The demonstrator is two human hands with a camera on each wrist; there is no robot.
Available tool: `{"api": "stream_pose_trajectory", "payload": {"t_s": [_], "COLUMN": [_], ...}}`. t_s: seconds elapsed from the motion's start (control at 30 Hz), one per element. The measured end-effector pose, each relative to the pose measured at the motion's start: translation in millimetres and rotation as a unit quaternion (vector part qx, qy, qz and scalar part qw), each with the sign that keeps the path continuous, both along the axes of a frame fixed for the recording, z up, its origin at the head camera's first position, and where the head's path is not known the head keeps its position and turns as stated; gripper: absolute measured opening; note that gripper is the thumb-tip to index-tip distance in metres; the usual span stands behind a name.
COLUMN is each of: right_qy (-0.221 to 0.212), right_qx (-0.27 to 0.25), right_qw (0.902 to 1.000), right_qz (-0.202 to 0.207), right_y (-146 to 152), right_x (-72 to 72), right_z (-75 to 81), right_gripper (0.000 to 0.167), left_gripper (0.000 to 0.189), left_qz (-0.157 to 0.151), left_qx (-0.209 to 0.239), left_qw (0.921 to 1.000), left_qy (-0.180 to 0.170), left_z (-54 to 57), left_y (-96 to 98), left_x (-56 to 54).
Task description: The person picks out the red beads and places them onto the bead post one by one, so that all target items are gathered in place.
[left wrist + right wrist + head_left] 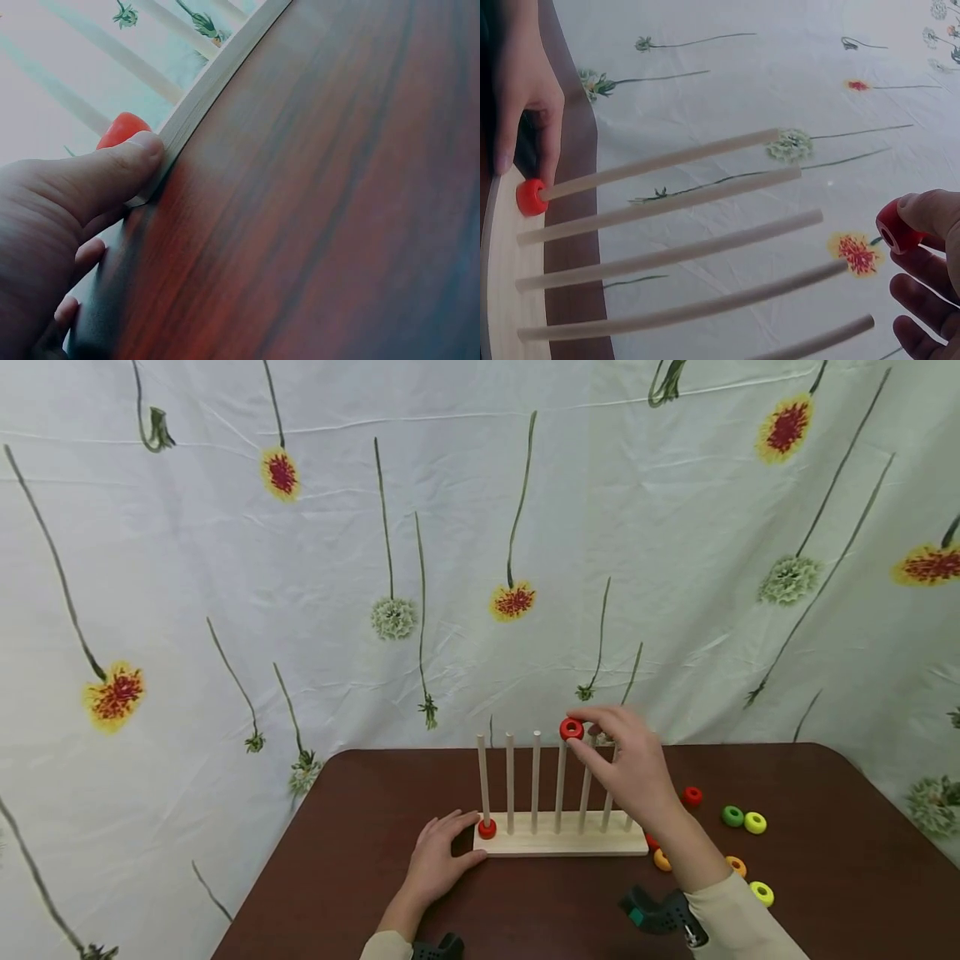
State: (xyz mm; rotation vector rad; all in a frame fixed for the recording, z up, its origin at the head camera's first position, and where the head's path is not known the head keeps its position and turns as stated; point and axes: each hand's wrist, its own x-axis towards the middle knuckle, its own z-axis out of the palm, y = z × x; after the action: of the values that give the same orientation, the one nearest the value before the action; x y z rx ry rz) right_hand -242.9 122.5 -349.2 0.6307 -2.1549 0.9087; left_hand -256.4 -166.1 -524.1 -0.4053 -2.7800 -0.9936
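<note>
Between thumb and fingers, my right hand (633, 760) pinches a red ring (572, 729) up near the tops of the wooden pegs. In the right wrist view, that ring is apart from the peg tips, its hole facing them. My left hand (440, 858) holds the left end of the wooden peg board (566, 845), thumb at the front corner and fingers at the back. Another red ring (487, 829) sits at the foot of the leftmost peg (483, 777). My right hand hides part of the pegs on the right in the head view.
Loose rings lie to the board's right: red (692, 796), green (732, 816), yellow (755, 823) and orange (736, 866), some partly behind my right forearm. The brown table (360, 827) ends at a flower-printed white cloth (465, 527).
</note>
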Motion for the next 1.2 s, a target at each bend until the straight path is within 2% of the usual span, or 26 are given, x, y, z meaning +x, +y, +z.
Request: {"api": "stream_pose_trajectory", "payload": {"t_s": [0.3, 0.67, 0.8, 1.2], "right_qy": [-0.022, -0.073, -0.075, -0.038], "right_qx": [0.008, 0.002, 0.010, 0.046], "right_qw": [0.9995, 0.9961, 0.9962, 0.9976], "right_qz": [0.023, 0.051, 0.044, 0.036], "right_y": [-17, -34, -42, -57], "right_x": [-2.3, -7.0, -9.8, -17.8], "right_z": [2.4, 2.6, 3.2, 6.1], "right_gripper": [0.032, 0.032, 0.032, 0.032], "left_gripper": [0.055, 0.055, 0.055, 0.056], "left_qz": [-0.001, -0.002, -0.004, -0.005], "left_qx": [0.004, 0.007, 0.009, 0.003], "left_qw": [1.0000, 1.0000, 0.9999, 0.9999], "left_qy": [0.003, 0.000, 0.002, 0.010], "left_z": [0.5, 1.5, 1.6, 2.3], "left_y": [-0.3, -0.5, -0.9, -0.4], "left_x": [1.5, -0.1, -0.5, 2.2]}}
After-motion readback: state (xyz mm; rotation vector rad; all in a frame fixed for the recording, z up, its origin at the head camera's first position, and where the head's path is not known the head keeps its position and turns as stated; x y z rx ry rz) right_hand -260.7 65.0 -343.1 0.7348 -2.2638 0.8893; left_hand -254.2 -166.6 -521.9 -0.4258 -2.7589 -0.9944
